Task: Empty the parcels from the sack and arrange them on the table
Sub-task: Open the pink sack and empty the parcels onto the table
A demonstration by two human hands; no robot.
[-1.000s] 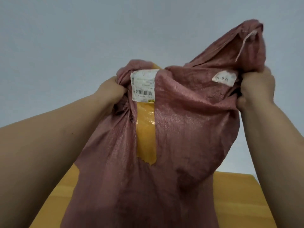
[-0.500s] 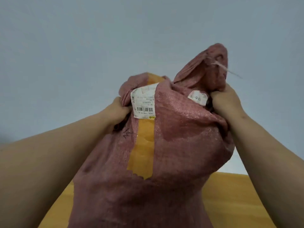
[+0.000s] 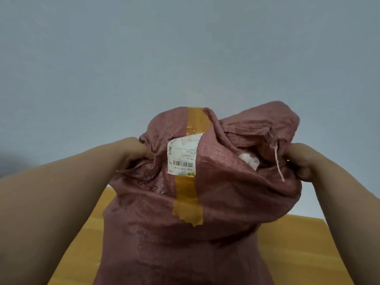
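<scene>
Lower than a second before, our left hand (image 3: 135,150) and right hand (image 3: 302,161) gripped the upturned sack (image 3: 216,202) hanging between them over the table (image 3: 298,239), no parcels yet visible.

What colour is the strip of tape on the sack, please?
Yellow-orange tape on the dull reddish-pink sack, seen in the head view.
</scene>
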